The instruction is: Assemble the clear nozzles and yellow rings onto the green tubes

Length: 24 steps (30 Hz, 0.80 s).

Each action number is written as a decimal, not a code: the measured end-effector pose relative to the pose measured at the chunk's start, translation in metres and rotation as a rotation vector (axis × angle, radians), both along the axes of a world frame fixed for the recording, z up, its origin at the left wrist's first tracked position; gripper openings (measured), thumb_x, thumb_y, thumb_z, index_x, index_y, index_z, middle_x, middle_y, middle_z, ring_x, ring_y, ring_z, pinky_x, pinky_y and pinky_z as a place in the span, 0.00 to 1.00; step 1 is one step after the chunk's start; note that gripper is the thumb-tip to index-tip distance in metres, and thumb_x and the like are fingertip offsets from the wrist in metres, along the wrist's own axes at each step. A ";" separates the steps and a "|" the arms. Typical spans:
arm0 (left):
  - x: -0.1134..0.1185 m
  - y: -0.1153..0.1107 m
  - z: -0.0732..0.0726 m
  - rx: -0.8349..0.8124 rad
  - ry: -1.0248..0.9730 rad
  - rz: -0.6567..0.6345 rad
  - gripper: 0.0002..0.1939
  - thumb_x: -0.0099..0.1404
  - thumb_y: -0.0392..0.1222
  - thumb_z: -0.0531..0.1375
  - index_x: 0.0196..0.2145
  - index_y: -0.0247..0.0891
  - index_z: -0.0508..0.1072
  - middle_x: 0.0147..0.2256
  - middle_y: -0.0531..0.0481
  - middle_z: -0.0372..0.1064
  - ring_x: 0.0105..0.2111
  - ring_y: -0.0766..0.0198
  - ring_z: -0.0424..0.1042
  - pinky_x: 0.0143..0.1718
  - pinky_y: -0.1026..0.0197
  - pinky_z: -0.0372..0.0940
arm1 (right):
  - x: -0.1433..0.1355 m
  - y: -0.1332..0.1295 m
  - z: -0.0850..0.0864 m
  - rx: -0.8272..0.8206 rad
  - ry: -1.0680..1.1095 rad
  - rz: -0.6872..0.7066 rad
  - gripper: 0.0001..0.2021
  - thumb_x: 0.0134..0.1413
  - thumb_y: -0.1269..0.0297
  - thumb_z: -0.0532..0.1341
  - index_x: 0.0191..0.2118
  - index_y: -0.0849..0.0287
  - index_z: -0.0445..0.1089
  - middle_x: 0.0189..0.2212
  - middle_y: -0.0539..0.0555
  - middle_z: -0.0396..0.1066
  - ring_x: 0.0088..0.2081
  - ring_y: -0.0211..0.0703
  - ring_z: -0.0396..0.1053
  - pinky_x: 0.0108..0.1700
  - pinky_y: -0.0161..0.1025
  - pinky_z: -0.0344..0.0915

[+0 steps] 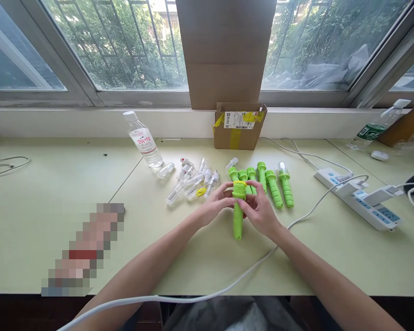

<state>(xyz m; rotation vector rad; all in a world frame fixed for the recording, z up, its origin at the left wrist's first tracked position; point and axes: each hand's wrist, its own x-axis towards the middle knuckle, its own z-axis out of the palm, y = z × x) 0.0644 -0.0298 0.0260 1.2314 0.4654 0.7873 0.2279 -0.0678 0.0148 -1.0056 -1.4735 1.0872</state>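
Both of my hands hold one green ribbed handle (238, 220) upright in front of me, with a yellow ring (239, 183) at its threaded top. The fingers of my left hand (218, 202) close on its left side. My right hand (260, 209) grips it from the right, thumb near the collar. Just behind stand or lie several more green handles (273, 189); the rightmost one (286, 186) carries a clear cap. Left of my hands is a loose pile of clear plastic tubes (195, 184), with a yellow ring (201, 191) among them.
A water bottle (145, 142) leans behind the tubes. A cardboard box (239, 126) sits against the window wall. On the right are a power strip (360, 200) and another bottle (376, 126). A white cable (248, 271) crosses the table before me. A pixelated object (86, 248) lies left.
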 end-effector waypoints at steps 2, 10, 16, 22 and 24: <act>0.000 0.000 0.001 -0.027 0.009 0.029 0.19 0.63 0.45 0.60 0.50 0.41 0.64 0.46 0.45 0.71 0.45 0.56 0.72 0.47 0.53 0.65 | -0.001 -0.001 0.001 0.001 0.002 0.009 0.19 0.58 0.59 0.59 0.51 0.51 0.51 0.27 0.47 0.69 0.24 0.38 0.68 0.23 0.35 0.67; 0.004 -0.005 0.009 -0.107 0.065 0.167 0.21 0.60 0.53 0.62 0.46 0.40 0.64 0.41 0.46 0.72 0.40 0.58 0.74 0.39 0.55 0.69 | 0.001 0.001 0.003 0.092 -0.098 -0.109 0.20 0.54 0.59 0.63 0.52 0.51 0.60 0.31 0.47 0.62 0.23 0.34 0.65 0.23 0.34 0.65; 0.002 -0.009 0.020 -0.104 0.116 0.188 0.20 0.58 0.51 0.64 0.44 0.42 0.64 0.36 0.51 0.69 0.28 0.66 0.72 0.30 0.58 0.71 | 0.007 0.002 0.008 0.103 0.009 -0.078 0.13 0.54 0.59 0.64 0.45 0.52 0.64 0.27 0.45 0.58 0.23 0.33 0.62 0.22 0.32 0.63; 0.001 -0.012 0.026 0.047 0.257 0.215 0.19 0.58 0.50 0.63 0.43 0.41 0.64 0.36 0.52 0.66 0.25 0.71 0.67 0.19 0.68 0.61 | 0.007 0.001 0.011 0.027 0.186 0.007 0.10 0.53 0.61 0.65 0.37 0.54 0.64 0.26 0.45 0.63 0.22 0.34 0.65 0.21 0.33 0.64; 0.000 -0.012 0.025 0.147 0.305 0.222 0.18 0.59 0.50 0.62 0.44 0.42 0.64 0.36 0.52 0.65 0.26 0.71 0.67 0.20 0.69 0.60 | 0.009 0.002 0.011 0.002 0.214 0.027 0.09 0.53 0.60 0.64 0.36 0.54 0.64 0.26 0.46 0.63 0.22 0.35 0.66 0.23 0.35 0.65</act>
